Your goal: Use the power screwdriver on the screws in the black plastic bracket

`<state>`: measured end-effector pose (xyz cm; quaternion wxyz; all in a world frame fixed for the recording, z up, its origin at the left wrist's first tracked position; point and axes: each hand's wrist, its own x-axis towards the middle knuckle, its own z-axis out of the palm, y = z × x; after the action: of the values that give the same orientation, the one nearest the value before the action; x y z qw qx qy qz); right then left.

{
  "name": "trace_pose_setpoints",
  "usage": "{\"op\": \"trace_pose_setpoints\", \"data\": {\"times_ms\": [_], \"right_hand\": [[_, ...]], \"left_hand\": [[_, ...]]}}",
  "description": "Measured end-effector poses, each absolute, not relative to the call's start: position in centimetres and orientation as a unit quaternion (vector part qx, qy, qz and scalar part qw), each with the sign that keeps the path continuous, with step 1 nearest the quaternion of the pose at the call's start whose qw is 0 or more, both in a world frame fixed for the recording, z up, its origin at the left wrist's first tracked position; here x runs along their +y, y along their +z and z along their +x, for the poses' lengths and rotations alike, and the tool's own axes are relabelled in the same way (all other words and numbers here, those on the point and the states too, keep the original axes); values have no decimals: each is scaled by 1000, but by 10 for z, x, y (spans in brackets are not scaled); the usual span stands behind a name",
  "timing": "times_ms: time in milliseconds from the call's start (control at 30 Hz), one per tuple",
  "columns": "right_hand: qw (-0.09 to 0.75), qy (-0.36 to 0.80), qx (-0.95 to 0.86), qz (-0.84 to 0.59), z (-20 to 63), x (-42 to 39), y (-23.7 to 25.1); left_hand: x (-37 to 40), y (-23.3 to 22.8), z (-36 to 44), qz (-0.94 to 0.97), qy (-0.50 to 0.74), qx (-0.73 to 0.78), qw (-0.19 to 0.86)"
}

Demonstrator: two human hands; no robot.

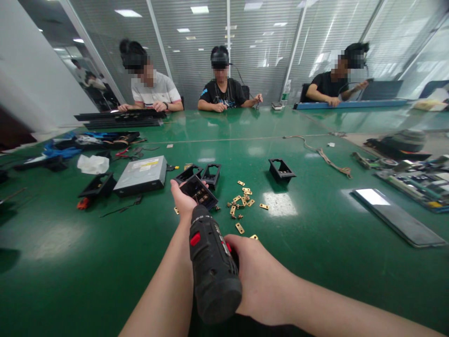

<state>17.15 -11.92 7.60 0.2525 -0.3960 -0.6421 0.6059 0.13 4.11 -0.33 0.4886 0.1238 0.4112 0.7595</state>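
My right hand [257, 274] is wrapped round a black cordless drill [212, 267] with red buttons, which points away from me. Its front end covers part of a black plastic housing [199, 191] with small brass pieces inside. Under that housing, my left hand [184, 199] holds it from the left side; some of its fingers are hidden. Just right of the housing lie loose brass plates [239, 228] and small screws [240, 216], several of each. Two more black housings, one partly hidden [187, 172] and one upright frame [211, 174], sit right behind my left hand.
A silver disc drive [142, 175] and another black housing [97, 186] lie left. One more housing [281, 170] stands right of centre. Farther right are a phone [400, 220], a cord [333, 163] and circuit boards [417, 182]. Three people sit across the green table [315, 281].
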Motion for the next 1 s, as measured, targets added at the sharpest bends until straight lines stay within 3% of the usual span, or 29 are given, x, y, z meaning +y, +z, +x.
{"op": "trace_pose_setpoints", "data": {"times_ms": [467,700,1000], "right_hand": [[262,619,-636,-379,172,-117,76],[261,643,-627,-355,179,-110,75],[253,634,-632,-367,181,-109,75]], "left_hand": [[40,-1,3,115,764,406,488],[31,15,2,122,731,361,567],[27,19,3,118,726,364,571]]}}
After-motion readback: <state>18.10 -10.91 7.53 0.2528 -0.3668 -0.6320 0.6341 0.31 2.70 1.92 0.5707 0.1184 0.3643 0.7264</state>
